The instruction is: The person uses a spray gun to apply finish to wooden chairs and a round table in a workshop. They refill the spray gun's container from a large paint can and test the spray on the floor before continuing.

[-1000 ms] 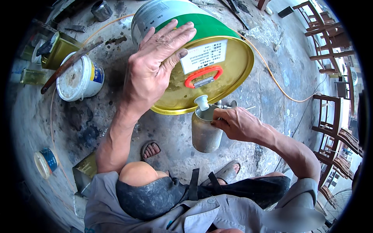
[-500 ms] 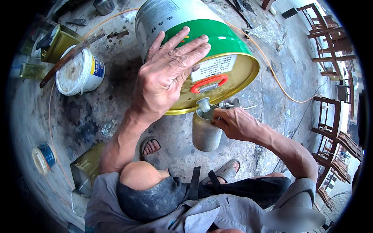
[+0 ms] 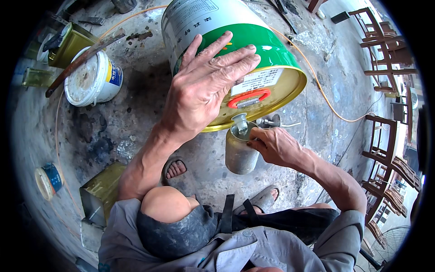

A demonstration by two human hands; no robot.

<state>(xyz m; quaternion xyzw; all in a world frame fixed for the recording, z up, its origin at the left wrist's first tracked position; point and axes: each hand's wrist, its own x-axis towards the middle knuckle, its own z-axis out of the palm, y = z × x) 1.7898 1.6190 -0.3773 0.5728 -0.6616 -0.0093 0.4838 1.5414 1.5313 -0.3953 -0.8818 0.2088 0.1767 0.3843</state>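
Note:
A large white and green metal drum [image 3: 276, 52] lies tilted, its gold end [image 3: 283, 102] facing me, with a red handle [image 3: 249, 98]. My left hand [image 3: 204, 86] rests on its side near the end rim, fingers stretched out and spread. From the drum's pale plastic spout [image 3: 239, 119], what looks like clear liquid runs down into a silver metal cup [image 3: 241, 156]. My right hand [image 3: 276, 144] pinches that cup by its rim and holds it upright under the spout. Just behind the cup is a metal fitting, perhaps part of a spray gun [image 3: 272, 121], partly hidden.
A white lidded bucket [image 3: 84, 84] with a wooden stick [image 3: 86, 59] across it stands at left. Near my left elbow is a square tin [image 3: 102, 195], with a small tub [image 3: 49, 181] beyond. An orange hose [image 3: 324, 93] crosses the floor. Wooden chair frames [image 3: 383, 138] line the right.
The drum has shifted slightly right and tipped a little further, my left hand moving with it. Liquid at the spout now shows more plainly. The right hand and cup stay nearly in place.

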